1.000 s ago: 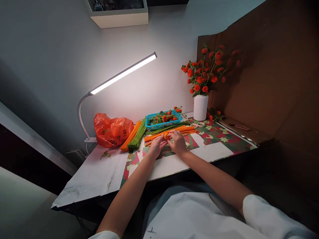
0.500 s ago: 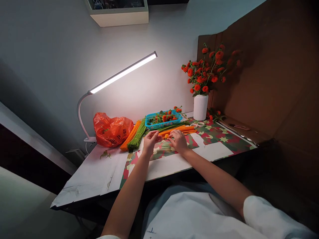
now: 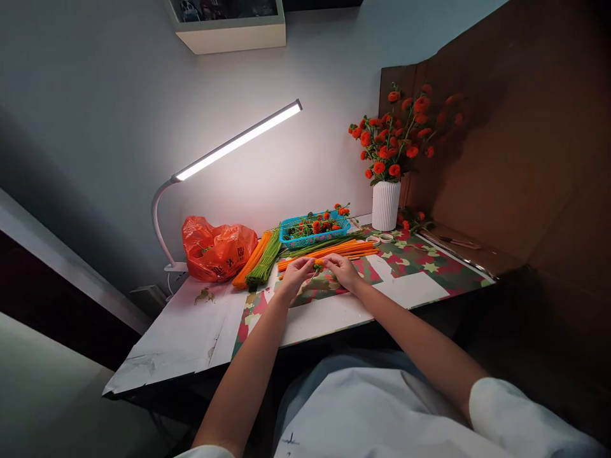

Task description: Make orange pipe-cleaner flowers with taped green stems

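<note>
Between my hands, above the front part of the table, is a small orange pipe-cleaner flower (image 3: 319,262) with a bit of green under it. My left hand (image 3: 296,275) pinches at its left side, and my right hand (image 3: 342,271) pinches at its right side. The exact contact of the fingertips is too small to make out. Just behind my hands lie loose orange pipe cleaners (image 3: 356,248). Farther left are a bundle of orange pipe cleaners (image 3: 252,261) and a bundle of green pipe cleaners (image 3: 265,259).
A blue basket (image 3: 312,240) holds finished orange flowers with green stems. Behind it to the right stands a white ribbed vase (image 3: 386,207) of orange flowers. An orange plastic bag (image 3: 217,251) sits at left beneath a lit desk lamp (image 3: 238,141). Tape rolls (image 3: 386,238) lie near the vase.
My left hand has turned inward and closed in on the flower. The flower now shows green beneath it, and my fingers are nearer together. The view has shifted slightly.
</note>
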Available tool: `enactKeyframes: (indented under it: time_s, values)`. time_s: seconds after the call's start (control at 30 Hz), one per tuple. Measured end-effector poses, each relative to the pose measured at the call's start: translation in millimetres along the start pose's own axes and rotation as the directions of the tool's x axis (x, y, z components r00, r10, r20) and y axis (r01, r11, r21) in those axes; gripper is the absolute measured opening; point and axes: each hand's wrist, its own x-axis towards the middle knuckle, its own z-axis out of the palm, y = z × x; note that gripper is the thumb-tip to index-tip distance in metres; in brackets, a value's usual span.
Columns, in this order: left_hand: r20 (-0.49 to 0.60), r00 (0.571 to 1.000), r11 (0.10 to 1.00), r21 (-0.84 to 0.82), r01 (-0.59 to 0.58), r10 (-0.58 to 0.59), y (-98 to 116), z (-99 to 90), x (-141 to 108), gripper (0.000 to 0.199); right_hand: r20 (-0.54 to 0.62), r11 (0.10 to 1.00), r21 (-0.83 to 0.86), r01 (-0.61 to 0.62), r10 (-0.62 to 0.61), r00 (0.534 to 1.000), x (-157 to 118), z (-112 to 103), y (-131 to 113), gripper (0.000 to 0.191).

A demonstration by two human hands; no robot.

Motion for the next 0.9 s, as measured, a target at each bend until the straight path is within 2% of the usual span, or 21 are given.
enactKeyframes:
  time_s: [0.13,0.33,0.47,0.67,0.77,0.9]
  values:
    - [-0.037,0.999,0.999,0.043,0.002,0.0,-1.1,-0.2,1.4,0.046,0.003,0.999,-0.033,-0.026,0.027,1.0,-1.1,0.1,0.0,0.027]
    - [0.002,1.0,0.992,0.123,0.02,-0.02,1.0,-2.3,-1.0,0.046,-0.022,0.991,-0.126,-0.041,0.038,0.999,-4.2,2.4,-1.0,0.024]
    - [0.034,0.998,0.976,0.21,-0.063,0.057,-1.5,-3.2,-1.0,0.044,-0.052,0.979,-0.203,-0.026,0.016,0.999,-6.2,4.2,-2.9,0.023]
    - [0.026,0.982,0.924,0.334,-0.187,0.189,-8.7,-3.7,1.7,0.037,-0.125,0.958,-0.288,-0.02,-0.017,0.992,-7.8,7.1,-2.7,0.017]
    - [0.024,0.978,0.919,0.338,-0.202,0.206,-10.8,-3.4,3.0,0.036,-0.151,0.962,-0.274,-0.018,-0.025,0.988,-7.6,7.5,-3.3,0.017]
    - [-0.004,0.972,0.937,0.268,-0.225,0.234,-14.5,-3.6,4.7,0.034,-0.184,0.992,-0.12,-0.024,0.001,0.983,-5.8,5.8,-4.3,0.019]
